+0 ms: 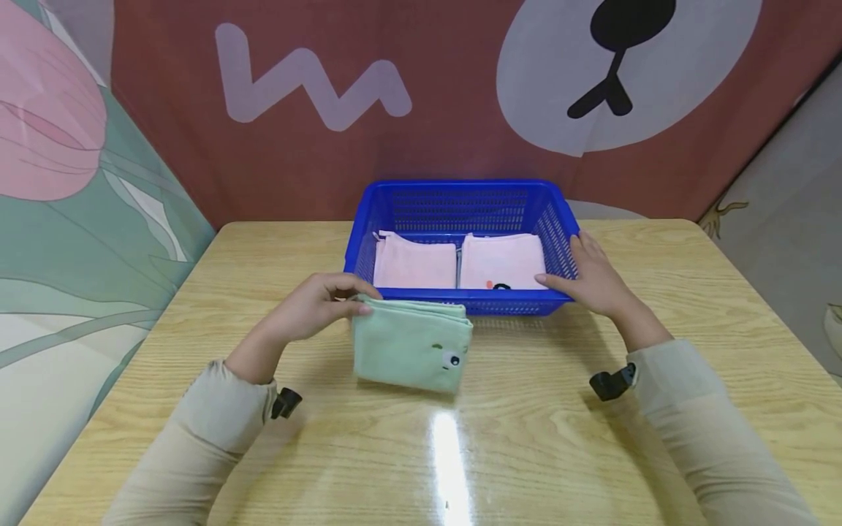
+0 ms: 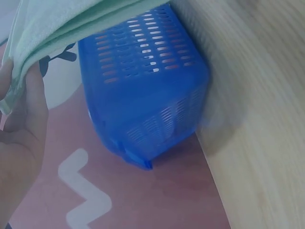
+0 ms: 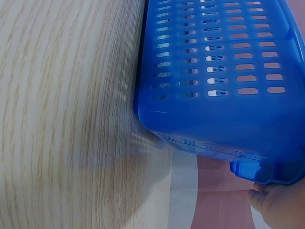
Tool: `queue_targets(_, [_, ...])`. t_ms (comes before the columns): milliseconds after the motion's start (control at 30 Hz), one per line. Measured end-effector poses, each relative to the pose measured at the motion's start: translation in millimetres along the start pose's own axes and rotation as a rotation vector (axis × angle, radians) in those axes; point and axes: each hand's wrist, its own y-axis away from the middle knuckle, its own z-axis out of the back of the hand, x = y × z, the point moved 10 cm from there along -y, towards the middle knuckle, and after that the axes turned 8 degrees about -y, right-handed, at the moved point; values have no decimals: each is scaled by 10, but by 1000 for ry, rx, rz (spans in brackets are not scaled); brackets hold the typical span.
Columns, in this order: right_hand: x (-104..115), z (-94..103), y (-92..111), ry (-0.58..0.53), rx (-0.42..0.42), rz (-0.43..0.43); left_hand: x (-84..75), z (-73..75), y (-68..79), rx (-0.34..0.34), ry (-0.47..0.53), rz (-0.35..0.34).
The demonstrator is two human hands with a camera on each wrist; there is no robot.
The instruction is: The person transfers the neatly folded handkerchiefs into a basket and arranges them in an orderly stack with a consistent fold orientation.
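In the head view my left hand (image 1: pixel 322 305) pinches a folded light green towel (image 1: pixel 408 343) by its top left corner, thumb in front. The towel hangs upright before the front wall of a blue plastic basket (image 1: pixel 454 294) and bears a small embroidered eye. The left wrist view shows the towel's folded layers (image 2: pixel 71 24) between thumb and fingers. My right hand (image 1: pixel 595 281) holds the basket's right front corner, its thumb over the rim and fingers along the right side. Inside the basket, two folded pink towels, a left one (image 1: pixel 417 264) and a right one (image 1: pixel 503 259), lie side by side.
The basket stands on a wood-grain table (image 1: pixel 526 438), near its back edge. Behind it hangs a reddish-brown cloth (image 1: pixel 316 168) with a printed bear face. A printed floral cloth (image 1: pixel 52 256) is on the left. A black wrist device (image 1: pixel 613 383) sits at the right cuff.
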Motion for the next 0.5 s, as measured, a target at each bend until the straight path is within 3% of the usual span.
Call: queue_targets(500, [-20, 0, -1, -1, -1, -12, -2, 197, -42, -99, 114, 66])
